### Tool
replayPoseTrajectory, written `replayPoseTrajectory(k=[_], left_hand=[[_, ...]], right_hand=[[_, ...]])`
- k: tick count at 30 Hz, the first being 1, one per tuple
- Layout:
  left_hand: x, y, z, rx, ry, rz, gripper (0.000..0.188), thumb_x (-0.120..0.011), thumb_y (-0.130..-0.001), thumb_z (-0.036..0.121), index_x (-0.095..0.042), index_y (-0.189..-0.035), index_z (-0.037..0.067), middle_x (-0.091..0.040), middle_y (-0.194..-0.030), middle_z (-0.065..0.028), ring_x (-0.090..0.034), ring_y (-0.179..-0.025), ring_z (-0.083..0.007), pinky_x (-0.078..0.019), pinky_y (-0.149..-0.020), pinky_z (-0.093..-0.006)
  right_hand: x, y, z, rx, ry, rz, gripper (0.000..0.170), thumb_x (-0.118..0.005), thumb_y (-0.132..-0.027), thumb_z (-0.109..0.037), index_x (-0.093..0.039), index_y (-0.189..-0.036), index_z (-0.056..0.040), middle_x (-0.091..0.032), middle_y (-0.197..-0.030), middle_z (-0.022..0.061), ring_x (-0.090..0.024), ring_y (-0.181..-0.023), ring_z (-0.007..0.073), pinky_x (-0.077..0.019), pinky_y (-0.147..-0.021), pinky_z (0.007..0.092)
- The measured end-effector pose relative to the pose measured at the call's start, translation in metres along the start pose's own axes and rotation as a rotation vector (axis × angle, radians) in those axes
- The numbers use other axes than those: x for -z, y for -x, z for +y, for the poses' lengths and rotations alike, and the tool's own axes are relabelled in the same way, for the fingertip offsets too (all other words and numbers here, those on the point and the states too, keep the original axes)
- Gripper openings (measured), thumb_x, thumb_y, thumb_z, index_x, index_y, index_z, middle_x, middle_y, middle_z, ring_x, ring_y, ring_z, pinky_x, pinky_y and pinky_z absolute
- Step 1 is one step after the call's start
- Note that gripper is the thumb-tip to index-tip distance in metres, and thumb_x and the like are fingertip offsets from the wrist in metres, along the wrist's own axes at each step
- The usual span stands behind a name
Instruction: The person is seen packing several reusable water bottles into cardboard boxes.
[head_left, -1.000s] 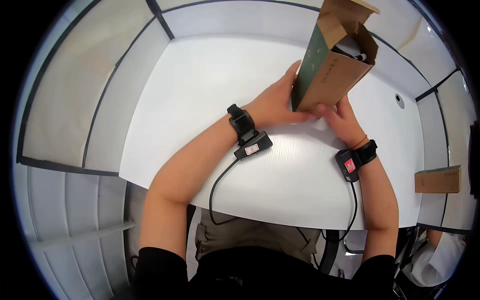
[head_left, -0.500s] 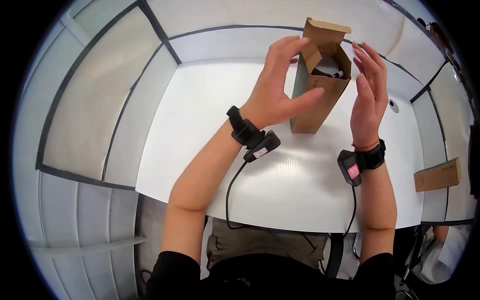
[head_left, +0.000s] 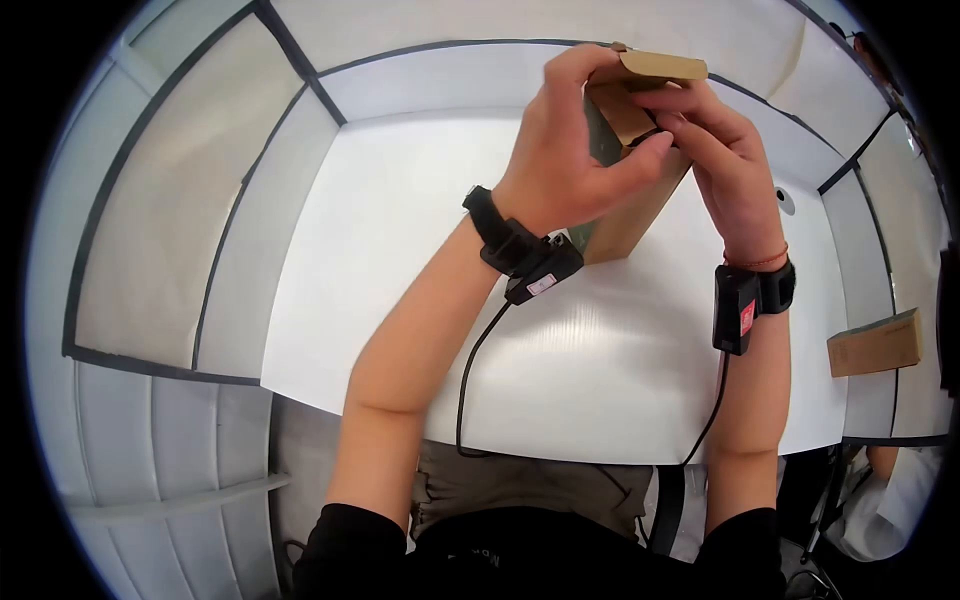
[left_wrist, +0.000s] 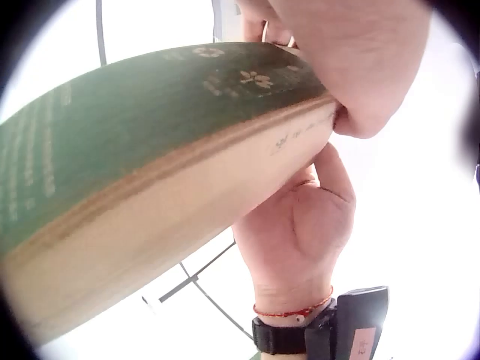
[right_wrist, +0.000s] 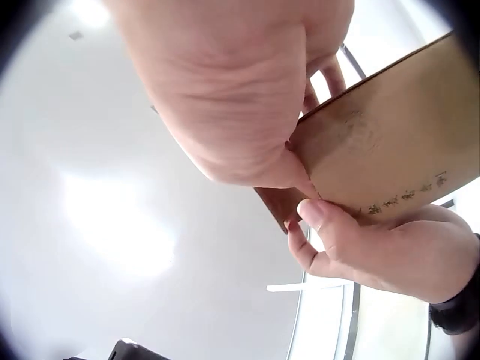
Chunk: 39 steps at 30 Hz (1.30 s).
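A tall cardboard box [head_left: 635, 225], green on one side, stands upright on the white table with its top flap [head_left: 660, 68] raised. My left hand [head_left: 565, 165] holds the upper left edge, the thumb across the front near the rim; the right wrist view shows this hand [right_wrist: 390, 255] at the end of the box [right_wrist: 397, 127]. My right hand [head_left: 735, 165] is bent over the opening from the right, its fingertips at the rim and thumbs close together. In the left wrist view the right hand [left_wrist: 296, 232] is beside the box [left_wrist: 165, 142]. Fingers and flap hide the contents.
Another brown box [head_left: 875, 345] is at the far right, by the partition. Low partitions [head_left: 440, 80] stand round the white table [head_left: 400, 200]. A round cable hole [head_left: 784, 200] is at the right. Cables hang from both wrist cameras. Part of a person [head_left: 870, 520] shows at lower right.
The box went from tilted in both hands to standing on the table, where the hands came off it. Both hands have since closed in on its top, the right moving left over the opening.
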<state>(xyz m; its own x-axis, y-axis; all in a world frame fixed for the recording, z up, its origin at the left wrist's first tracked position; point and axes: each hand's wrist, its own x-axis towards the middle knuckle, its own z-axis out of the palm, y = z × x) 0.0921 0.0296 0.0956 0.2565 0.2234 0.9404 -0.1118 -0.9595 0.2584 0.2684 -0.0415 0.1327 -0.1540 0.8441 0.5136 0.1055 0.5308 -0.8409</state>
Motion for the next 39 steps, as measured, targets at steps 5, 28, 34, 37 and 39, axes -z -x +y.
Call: replayPoseTrajectory(k=[5,28,34,37,39], left_hand=[[0.009,-0.011,0.015,-0.030,0.011,-0.044,0.072,-0.075,-0.083,0.006,-0.035,-0.143,0.003,-0.063,-0.119,-0.0132,-0.062,-0.109,-0.0238,-0.0480,-0.097,-0.0375],[0.021,-0.018,0.020,0.071,-0.078,-0.218,0.027,-0.068,-0.090,0.014,-0.070,-0.115,0.004,-0.062,-0.112,-0.0094,-0.062,-0.095,-0.0217,-0.0514,-0.082,-0.0323],[0.024,-0.019,0.017,0.027,-0.094,-0.263,0.026,-0.070,-0.091,0.013,-0.074,-0.115,0.005,-0.063,-0.114,-0.0093,-0.064,-0.095,-0.0202,-0.0535,-0.080,-0.0320],[0.024,-0.018,0.015,0.023,-0.098,-0.269,0.028,-0.072,-0.089,0.013,-0.072,-0.116,0.005,-0.063,-0.115,-0.0095,-0.064,-0.099,-0.0219,-0.0536,-0.083,-0.0332],[0.021,-0.017,0.014,-0.011,-0.122,-0.261,0.030,-0.073,-0.088,0.013,-0.070,-0.116,0.005,-0.063,-0.117,-0.0096,-0.064,-0.101,-0.0231,-0.0534,-0.085,-0.0337]], right_hand=[[0.003,0.001,-0.003,-0.036,-0.116,0.018,0.027,-0.057,-0.093,-0.007,-0.071,-0.115,-0.0006,-0.069,-0.121,0.0057,-0.062,-0.112,0.0144,-0.0439,-0.103,0.0312],[0.037,0.003,-0.019,0.007,0.209,-0.051,0.014,-0.072,-0.094,-0.014,-0.069,-0.091,-0.0003,-0.069,-0.113,0.0082,-0.066,-0.104,0.0184,-0.0513,-0.097,0.0325],[0.039,0.004,-0.020,0.025,0.319,-0.056,0.014,-0.072,-0.094,-0.013,-0.067,-0.091,-0.0001,-0.068,-0.107,0.0069,-0.066,-0.102,0.0182,-0.0514,-0.097,0.0322],[0.037,0.003,-0.021,0.034,0.234,-0.099,0.013,-0.072,-0.093,-0.013,-0.067,-0.091,-0.0007,-0.068,-0.108,0.0072,-0.066,-0.100,0.0181,-0.0511,-0.097,0.0318],[0.037,0.004,-0.021,0.037,0.285,-0.094,0.012,-0.068,-0.095,-0.010,-0.061,-0.090,-0.0012,-0.066,-0.111,0.0063,-0.063,-0.101,0.0157,-0.0490,-0.095,0.0297]])
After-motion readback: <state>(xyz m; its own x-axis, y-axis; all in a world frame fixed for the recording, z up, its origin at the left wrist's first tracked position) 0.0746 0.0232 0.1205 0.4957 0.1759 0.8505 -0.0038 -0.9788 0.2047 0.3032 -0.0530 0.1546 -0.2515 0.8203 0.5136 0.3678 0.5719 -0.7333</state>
